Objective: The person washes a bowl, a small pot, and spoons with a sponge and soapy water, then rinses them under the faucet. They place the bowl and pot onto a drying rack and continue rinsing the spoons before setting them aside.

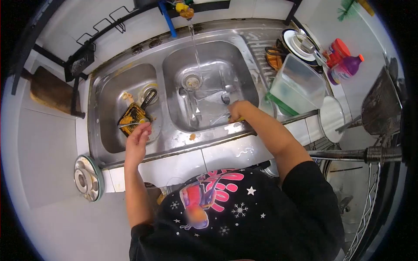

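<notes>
My left hand (139, 134) is over the left basin, fingers pinched on a thin metal utensil (127, 125) whose kind I cannot make out. Just beyond it lies a black pan (138, 112) with a ridged surface, smeared with orange-yellow food. In the right basin, my right hand (238, 110) is closed at the front wall over a yellow sponge-like pad (236, 119), mostly hidden. A fork (225, 96) lies beside that hand. Several more pieces of metal cutlery (190, 106) rest on the wet basin floor.
Water runs from the yellow tap (185, 11) into the right basin (172, 82). On the drainboard stand a clear plastic container (300, 80), stacked plates (298, 43) and a purple bottle (346, 69). A round lid (332, 119) leans at the right. Food scraps (127, 96) lie in the left basin.
</notes>
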`<state>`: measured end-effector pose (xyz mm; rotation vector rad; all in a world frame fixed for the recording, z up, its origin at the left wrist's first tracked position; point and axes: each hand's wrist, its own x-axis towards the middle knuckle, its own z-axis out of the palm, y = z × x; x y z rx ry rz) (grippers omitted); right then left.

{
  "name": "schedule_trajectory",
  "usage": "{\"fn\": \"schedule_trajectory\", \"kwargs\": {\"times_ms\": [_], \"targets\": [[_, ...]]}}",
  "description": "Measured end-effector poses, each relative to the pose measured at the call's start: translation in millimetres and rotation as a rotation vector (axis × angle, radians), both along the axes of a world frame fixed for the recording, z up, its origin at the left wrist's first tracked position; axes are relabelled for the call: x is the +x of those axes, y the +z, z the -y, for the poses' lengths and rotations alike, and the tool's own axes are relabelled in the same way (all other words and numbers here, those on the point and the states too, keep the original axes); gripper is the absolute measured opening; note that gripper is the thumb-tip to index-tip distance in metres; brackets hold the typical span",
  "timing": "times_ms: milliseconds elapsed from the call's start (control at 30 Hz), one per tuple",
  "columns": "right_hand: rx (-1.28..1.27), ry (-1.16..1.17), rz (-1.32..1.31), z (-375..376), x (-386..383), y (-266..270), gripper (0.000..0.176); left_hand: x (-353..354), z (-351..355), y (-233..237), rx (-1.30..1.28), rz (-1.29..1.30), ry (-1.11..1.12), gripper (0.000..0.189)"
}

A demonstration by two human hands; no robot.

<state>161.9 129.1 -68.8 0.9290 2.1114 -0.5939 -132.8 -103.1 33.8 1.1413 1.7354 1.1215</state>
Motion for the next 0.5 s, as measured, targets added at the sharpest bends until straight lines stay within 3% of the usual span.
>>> {"fn": "schedule_trajectory", "kwargs": {"times_ms": [167,233,300,367,400,433,500], "targets": [[0.096,0.045,-0.065,-3.1,6.5,-26.7,0.05,13.1,-23.7,-15.0,-0.023,-0.069,-0.078,0.026],[0.101,-0.014,-0.187,-4.1,9.6,-7.4,0.045,15.3,-31.3,-28.4,-0.031,-0.065,-0.106,0.025],[0.097,-0.141,-0.418,16.9,14.8,76.9,0.037,21.4,-35.5,-29.2,-0.035,-0.086,-0.138,0.025],[0.24,-0.217,-0.578,24.8,28.3,124.3,0.037,24.1,-36.8,-29.7,-0.055,-0.095,-0.137,0.025],[0.421,-0.196,-0.924,24.3,59.7,161.8,0.037,25.3,-38.3,-29.1,-0.075,-0.095,-0.133,0.025],[0.528,-0.312,-1.002,36.1,71.8,198.9,0.034,26.1,-39.9,-28.8,-0.093,-0.095,-0.127,0.025],[0.737,-0.3,-1.124,40.9,105.5,236.9,0.032,27.6,-39.3,-29.7,-0.071,-0.047,-0.119,0.025]]}}
